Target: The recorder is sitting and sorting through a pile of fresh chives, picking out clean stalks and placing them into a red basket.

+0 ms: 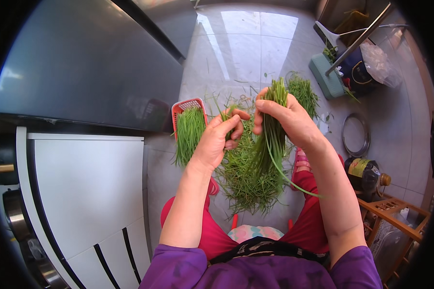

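My right hand (287,115) grips a bunch of green chives (273,133), cut stem ends up and the leaves hanging down. To its left, my left hand (226,132) has its fingers curled around a few green blades (228,115). Below both hands, a wide heap of loose chive trimmings (253,180) lies on the tiled floor between my feet. At the left, more long chives (190,133) lie in a red and white plastic basket (187,102) and hang over its near end. Beyond my right hand another pile of chives (303,92) rests on the floor.
A grey refrigerator (86,65) and white cabinet (90,180) stand at the left. At the right are a green dustpan (327,76), a broom (327,34), a dark bag (360,70), a metal ring (356,134), a bottle of dark liquid (363,173) and a brown rack (394,213).
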